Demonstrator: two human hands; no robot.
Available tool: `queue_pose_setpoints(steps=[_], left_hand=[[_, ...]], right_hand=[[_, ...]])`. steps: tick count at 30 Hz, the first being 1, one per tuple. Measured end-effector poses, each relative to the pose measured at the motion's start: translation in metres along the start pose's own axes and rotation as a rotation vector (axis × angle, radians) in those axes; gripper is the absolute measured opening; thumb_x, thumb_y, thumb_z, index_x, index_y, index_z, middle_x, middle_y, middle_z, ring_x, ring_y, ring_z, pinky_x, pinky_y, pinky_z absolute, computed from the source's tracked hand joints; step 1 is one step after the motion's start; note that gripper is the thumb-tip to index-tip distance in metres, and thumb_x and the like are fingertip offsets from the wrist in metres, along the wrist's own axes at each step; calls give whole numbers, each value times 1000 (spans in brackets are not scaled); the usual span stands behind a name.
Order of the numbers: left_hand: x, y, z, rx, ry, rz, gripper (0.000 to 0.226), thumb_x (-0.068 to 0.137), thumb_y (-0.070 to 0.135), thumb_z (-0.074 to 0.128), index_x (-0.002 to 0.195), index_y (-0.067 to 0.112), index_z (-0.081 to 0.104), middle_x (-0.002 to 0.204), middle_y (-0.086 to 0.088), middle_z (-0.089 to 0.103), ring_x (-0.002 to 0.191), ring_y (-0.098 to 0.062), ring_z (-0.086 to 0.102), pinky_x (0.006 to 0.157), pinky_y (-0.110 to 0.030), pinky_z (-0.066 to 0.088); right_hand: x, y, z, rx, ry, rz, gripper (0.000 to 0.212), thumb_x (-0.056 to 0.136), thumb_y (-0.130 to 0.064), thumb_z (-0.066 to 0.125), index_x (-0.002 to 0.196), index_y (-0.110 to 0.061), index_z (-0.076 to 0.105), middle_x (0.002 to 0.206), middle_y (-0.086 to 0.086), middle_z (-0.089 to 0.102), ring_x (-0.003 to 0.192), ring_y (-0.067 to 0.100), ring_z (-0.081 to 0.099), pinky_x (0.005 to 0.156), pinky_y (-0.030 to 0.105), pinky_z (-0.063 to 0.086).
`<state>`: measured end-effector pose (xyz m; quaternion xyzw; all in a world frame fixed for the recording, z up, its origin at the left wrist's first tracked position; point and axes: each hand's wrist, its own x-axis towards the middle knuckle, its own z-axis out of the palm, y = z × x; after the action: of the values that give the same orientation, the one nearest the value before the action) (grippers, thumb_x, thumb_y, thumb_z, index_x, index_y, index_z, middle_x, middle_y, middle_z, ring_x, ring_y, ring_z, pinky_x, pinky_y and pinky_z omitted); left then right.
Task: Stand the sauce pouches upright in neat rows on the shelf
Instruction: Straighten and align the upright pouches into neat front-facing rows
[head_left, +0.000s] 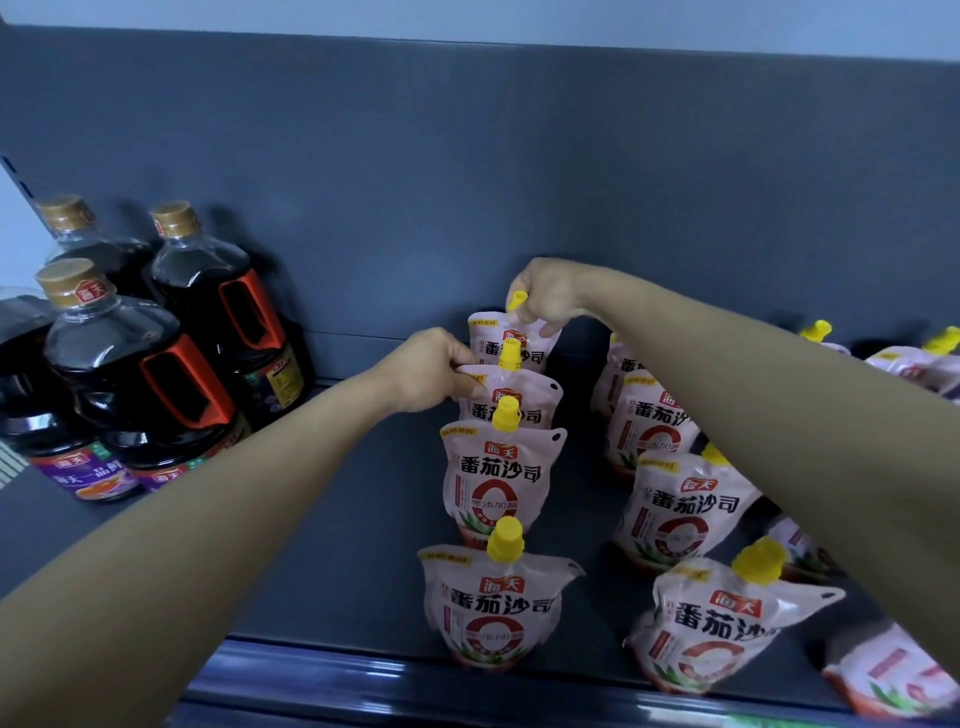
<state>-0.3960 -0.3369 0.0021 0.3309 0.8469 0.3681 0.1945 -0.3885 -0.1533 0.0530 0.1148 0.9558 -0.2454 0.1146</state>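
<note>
Pink-white tomato sauce pouches with yellow caps stand in rows on the dark shelf (363, 519). In the left row, the rearmost pouch (498, 338) is held at its yellow spout by my right hand (545, 296), fingers curled round the top. My left hand (431, 371) pinches the upper left edge of the second pouch from the back (519, 400). Two more upright pouches stand in front: one (498, 478) mid-row and one (493, 608) at the shelf's front. A second row (680, 509) stands to the right, partly hidden behind my right forearm.
Three large dark soy sauce bottles (156, 374) with orange handles stand at the left of the shelf. More pouches (914, 364) lie at the far right, and one (898, 680) lies at the front right corner. The shelf's front lip (415, 675) runs along the bottom.
</note>
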Motion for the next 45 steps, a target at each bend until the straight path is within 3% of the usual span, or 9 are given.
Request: queue_pose_setpoints(steps=[11,14,22,26,29,34,38,41,45], left_hand=[[1,2,-1,42,6,-1,36,78,9,72,48,25,60,55,14,60,55,-1,55,56,-10,44],[-2,2,1,48,6,4,37,78,11,71,48,27,59,56,15,60,51,4,54,51,-4,41],[-4,6,-1,96,25,42,13,80,13,70,68,16,67,68,8,62,66,-6,55,71,-23,46],[-8,12,-8,126,142,99,6,81,11,69,77,16,67,75,7,64,71,-6,57,65,-15,41],[-17,21,-16,112,214,158,9,80,15,69,72,13,65,70,4,65,67,-9,56,66,-20,44],[-46,37,-20,-3,-190,162,12,73,32,75,77,21,73,72,10,71,68,2,61,69,-12,48],[-53,31,-3,193,-248,112,14,72,21,77,83,13,73,90,-1,71,84,-13,62,82,-29,48],[-53,24,4,296,-182,109,14,75,13,74,77,0,67,72,-3,53,70,-16,47,68,-29,38],[-53,18,8,320,-118,101,16,76,11,72,74,-3,66,63,1,45,61,-13,41,61,-23,34]], right_hand=[[-2,0,-3,12,-46,48,30,97,-26,51,121,-8,55,148,8,41,98,26,70,62,20,43],[-1,1,0,-62,0,4,16,95,-27,54,89,-12,53,119,9,55,81,24,67,54,21,38],[-22,-10,-14,-400,175,-46,47,89,-31,62,56,-7,39,60,9,42,69,25,41,49,27,28],[-39,-13,-29,-386,227,-20,35,91,-33,58,76,-2,61,79,13,60,77,28,55,67,30,47],[-56,-12,-37,-140,-12,35,22,89,-19,62,101,-1,66,91,10,67,84,24,65,73,29,54],[-77,-14,-26,-163,-352,74,17,81,-23,73,96,-18,67,98,3,70,91,20,69,78,28,57],[-79,-19,4,-251,-278,56,13,84,-15,67,97,-14,63,77,-2,64,81,20,67,71,26,55],[-81,-21,18,-449,-136,-3,20,89,-10,54,69,-9,57,64,1,62,69,20,64,64,24,49],[-85,-22,21,-548,-17,-30,16,91,-11,53,76,-10,60,78,5,65,76,16,59,55,22,42]])
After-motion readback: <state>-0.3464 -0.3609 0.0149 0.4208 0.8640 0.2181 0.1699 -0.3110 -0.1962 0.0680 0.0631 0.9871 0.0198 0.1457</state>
